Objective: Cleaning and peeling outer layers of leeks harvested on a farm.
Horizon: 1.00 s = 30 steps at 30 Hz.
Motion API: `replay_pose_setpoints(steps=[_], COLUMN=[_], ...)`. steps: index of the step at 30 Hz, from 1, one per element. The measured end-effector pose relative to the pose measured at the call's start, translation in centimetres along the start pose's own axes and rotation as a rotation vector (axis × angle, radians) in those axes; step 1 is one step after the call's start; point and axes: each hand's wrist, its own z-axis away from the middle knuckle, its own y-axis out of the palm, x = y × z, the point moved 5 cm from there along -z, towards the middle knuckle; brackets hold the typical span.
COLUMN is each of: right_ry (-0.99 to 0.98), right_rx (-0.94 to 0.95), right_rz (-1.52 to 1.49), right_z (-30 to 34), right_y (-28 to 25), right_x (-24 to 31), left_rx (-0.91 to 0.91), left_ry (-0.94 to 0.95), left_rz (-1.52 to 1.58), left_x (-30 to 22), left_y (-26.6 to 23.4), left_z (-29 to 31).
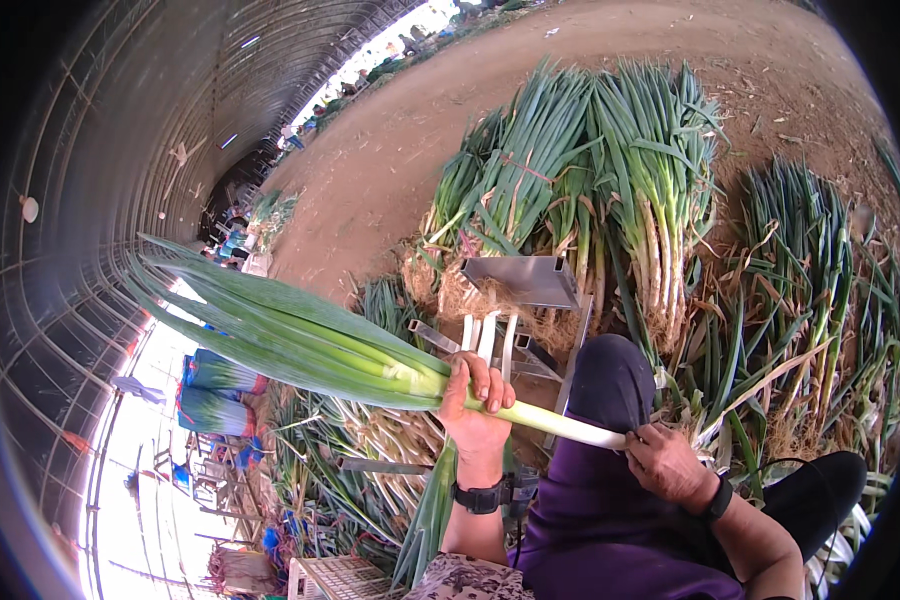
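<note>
My left hand [476, 402] grips a large green onion [310, 345] around the middle of its stalk, where white turns to green. Its long green leaves fan out to the left. My right hand [665, 462] pinches the white root end of the same green onion near my knee. Both wrists carry dark bands. A metal stand [522, 282] with pale upright prongs sits just beyond my hands.
Bundles of green onions [590, 190] stand on the dirt floor ahead, with more lying at the right [820, 300] and trimmings at the lower left. Tied bundles [215, 395] lie at left. A white crate [335, 578] sits near the bottom edge. Greenhouse arches curve overhead at left.
</note>
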Motion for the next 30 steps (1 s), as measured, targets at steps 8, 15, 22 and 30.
replay_pose_setpoints(steps=[8,15,22,30], right_ry=[-0.007,0.071,0.262,0.857], right_rx=[-0.106,-0.109,-0.223,-0.322], right_rz=[-0.08,-0.027,-0.079,-0.009], right_z=[0.2,1.0,0.9,7.0], right_y=[1.1,1.4,2.6,3.2], right_x=[-0.2,0.5,-2.6,-12.8], left_rx=[0.011,0.143,0.339,0.738], left_ry=[-0.054,0.236,0.281,0.207], left_rz=[0.112,-0.723,-1.175,-1.237], left_x=[0.2,-1.3,-1.9,-1.1], left_y=[-0.4,-0.2,0.4,1.7], left_z=[0.3,1.7,0.8,1.2])
